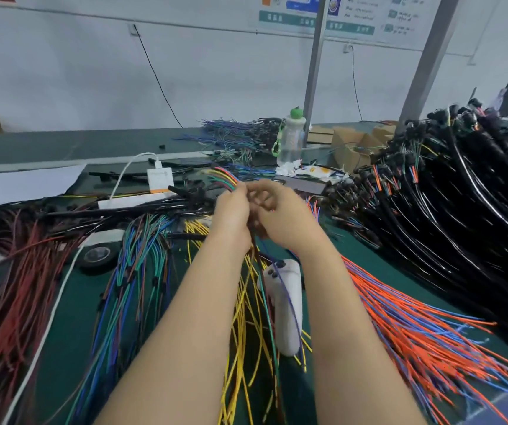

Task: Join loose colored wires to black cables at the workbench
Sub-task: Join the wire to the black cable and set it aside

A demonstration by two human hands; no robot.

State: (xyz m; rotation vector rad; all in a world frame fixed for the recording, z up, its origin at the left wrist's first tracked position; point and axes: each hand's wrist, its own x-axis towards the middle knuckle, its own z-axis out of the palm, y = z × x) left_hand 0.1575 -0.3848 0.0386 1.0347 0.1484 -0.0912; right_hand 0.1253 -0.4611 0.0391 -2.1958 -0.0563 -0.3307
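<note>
My left hand point(234, 210) and my right hand point(280, 216) meet above the middle of the green bench. The left hand grips a fan of coloured wires point(223, 177) that sticks out past its fingers. My right hand pinches at the same bundle, its fingers curled against the left hand. A black cable point(254, 243) and thin blue and green wires point(280, 289) hang down from between the hands. What the fingertips hold is blurred.
Dark red wires point(16, 286) lie at the left, blue-green wires point(130, 271) beside them, yellow wires point(240, 317) under my arms, orange wires point(415, 326) at the right. A big heap of black cables point(461, 194) fills the right. A white controller point(286, 305), bottle point(291, 139), white charger point(160, 179).
</note>
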